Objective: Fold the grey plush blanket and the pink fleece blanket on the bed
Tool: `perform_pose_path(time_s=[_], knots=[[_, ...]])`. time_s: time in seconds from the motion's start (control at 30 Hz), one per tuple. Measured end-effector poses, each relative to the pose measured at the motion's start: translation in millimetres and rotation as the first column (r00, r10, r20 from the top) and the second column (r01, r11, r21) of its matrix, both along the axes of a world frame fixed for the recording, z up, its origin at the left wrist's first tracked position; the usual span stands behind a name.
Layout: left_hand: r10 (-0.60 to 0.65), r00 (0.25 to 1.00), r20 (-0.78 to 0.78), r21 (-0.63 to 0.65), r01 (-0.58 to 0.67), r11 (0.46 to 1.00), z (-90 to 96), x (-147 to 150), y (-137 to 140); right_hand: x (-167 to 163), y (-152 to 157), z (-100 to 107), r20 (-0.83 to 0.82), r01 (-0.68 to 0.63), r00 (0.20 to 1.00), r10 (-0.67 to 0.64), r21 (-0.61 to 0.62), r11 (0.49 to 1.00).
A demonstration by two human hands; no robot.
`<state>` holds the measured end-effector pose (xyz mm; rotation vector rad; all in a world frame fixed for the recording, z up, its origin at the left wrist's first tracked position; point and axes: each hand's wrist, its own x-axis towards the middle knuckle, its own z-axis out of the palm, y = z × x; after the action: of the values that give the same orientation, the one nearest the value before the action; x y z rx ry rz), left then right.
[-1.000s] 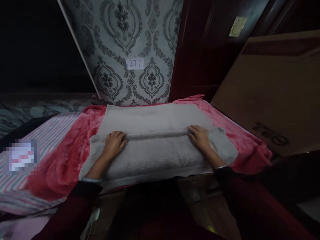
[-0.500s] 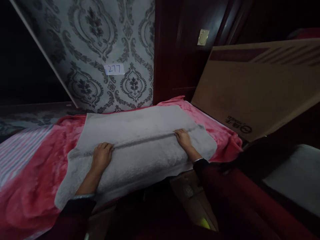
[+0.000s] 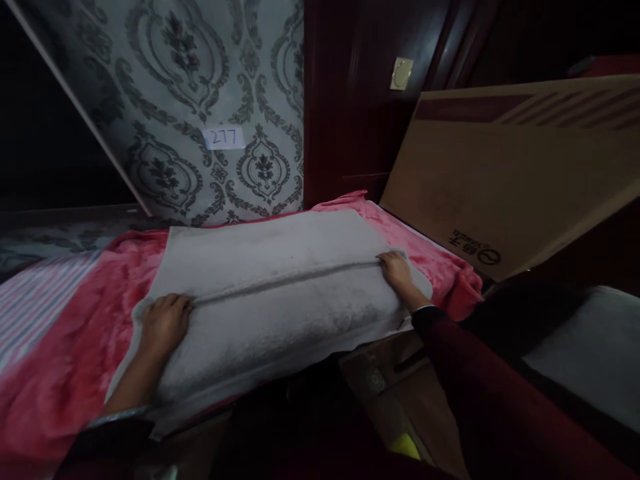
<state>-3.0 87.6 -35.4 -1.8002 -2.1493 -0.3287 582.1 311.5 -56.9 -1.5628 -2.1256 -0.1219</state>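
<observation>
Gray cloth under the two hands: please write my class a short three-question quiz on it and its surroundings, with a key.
1. Multiple choice: Which number is written on the white label on the wallpaper? A) 272 B) 277 C) 217

2. True or false: The left hand and the right hand both touch the gray cloth, with a dark crease running between them.

3. Fill in: In the picture, the cardboard stands to the ____ of the gray cloth.

Key: 1. B; 2. true; 3. right.

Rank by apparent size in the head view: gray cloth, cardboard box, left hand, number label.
1. Gray cloth and cardboard box: too close to rank
2. Left hand
3. Number label
</observation>
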Motion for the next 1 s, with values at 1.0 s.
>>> perform_pose_path(time_s=[1.0], knots=[[0.004, 1.0, 0.012, -0.173, -0.002, 0.985, 41.6, -13.9, -38.7, 37.0, -32.5, 56.6, -0.029, -0.073, 0.997, 0.075, 0.054, 0.996]])
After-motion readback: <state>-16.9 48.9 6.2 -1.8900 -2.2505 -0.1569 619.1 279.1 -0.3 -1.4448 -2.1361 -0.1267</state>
